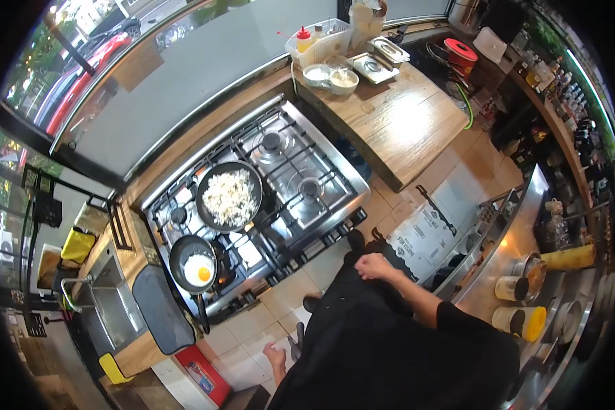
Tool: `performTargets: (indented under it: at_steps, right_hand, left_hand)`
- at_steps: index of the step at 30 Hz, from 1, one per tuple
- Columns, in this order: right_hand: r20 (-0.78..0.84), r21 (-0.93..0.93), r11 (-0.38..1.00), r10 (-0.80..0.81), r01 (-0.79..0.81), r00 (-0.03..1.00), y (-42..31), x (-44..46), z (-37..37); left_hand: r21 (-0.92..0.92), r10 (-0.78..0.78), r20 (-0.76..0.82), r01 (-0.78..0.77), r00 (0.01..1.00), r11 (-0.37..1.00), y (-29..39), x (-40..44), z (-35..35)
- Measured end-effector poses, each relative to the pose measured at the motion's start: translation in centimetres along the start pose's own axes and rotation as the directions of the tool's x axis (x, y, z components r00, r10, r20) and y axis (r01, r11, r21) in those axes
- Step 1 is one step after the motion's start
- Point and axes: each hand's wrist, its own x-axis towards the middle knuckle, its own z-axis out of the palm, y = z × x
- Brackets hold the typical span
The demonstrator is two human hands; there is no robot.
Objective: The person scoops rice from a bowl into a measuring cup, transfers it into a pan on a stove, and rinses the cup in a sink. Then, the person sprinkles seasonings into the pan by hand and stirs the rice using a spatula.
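My right hand (374,267) is closed in front of my dark apron, and what it holds, if anything, is too small to make out. Low in the view, my left hand (275,354) hangs over the tiled floor, its fingers partly seen and small. On the stove (297,225), a small black pan (178,263) holds a fried egg (199,270) with a whole yolk, its handle pointing toward me. A larger black pan (254,176) behind it contains a spread of white, crumbly food (229,198). Neither hand touches a pan.
Left of the stove are a sink (113,307) and a dark grey board (160,311). A wooden counter (389,123) at the back right bears bowls (343,81), metal containers and a basket with a red-capped bottle (303,41). Along the right runs a steel counter (482,290) with tubs.
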Motion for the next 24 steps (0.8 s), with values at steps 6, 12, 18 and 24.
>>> performTargets:
  at_steps: [6, 12, 18, 24]
  right_hand:
    - [-0.594, -0.450, 0.719, -0.684, 0.529, 0.423, -16.3, 12.3, -26.0]
    - [-0.539, -0.610, 0.601, -0.792, 0.516, 0.286, -31.8, 31.9, -41.6]
    - [0.169, -0.895, -0.016, -0.937, 0.445, 0.307, -33.9, 33.4, -34.1]
    - [0.128, -0.813, 0.010, -0.972, 0.582, 0.196, -33.4, 35.3, -33.6]
  left_hand:
    - [-0.238, -0.140, 0.172, 0.179, 0.975, 0.955, 3.0, 0.0, 4.7]
    - [0.554, -0.239, 0.484, -0.083, 0.842, 0.828, 7.2, -3.2, 14.0]
    - [0.055, 0.173, 0.115, -0.180, 0.978, 0.982, 51.6, -0.4, 22.3]
    - [-0.608, 0.355, 0.021, -0.270, 0.935, 0.746, 78.8, 14.3, 31.9]
